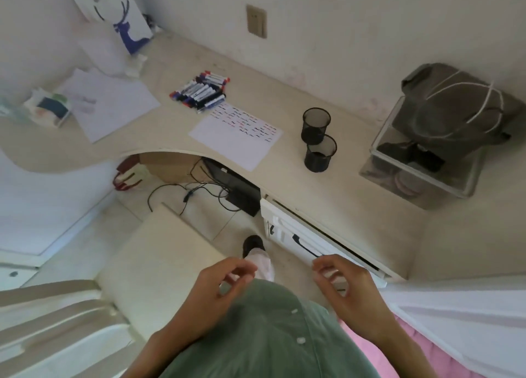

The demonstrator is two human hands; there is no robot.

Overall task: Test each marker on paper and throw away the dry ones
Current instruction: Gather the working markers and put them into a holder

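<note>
Head view — markers (200, 90) heaped beside scribbled paper (237, 134); long axes mostly left-right

A curved beige desk (327, 204) meets white walls (370, 21) above a tiled floor (210, 224).

— What colours am I seeing on the desk (355, 206)?

— It's pale beige. My markers (200, 91) are white with red, blue and black caps. The paper (236, 138) is white with red, blue and black squiggles.

— And the cups (316, 125)?

— Black mesh, both. My shirt (264, 335) is green.
</note>
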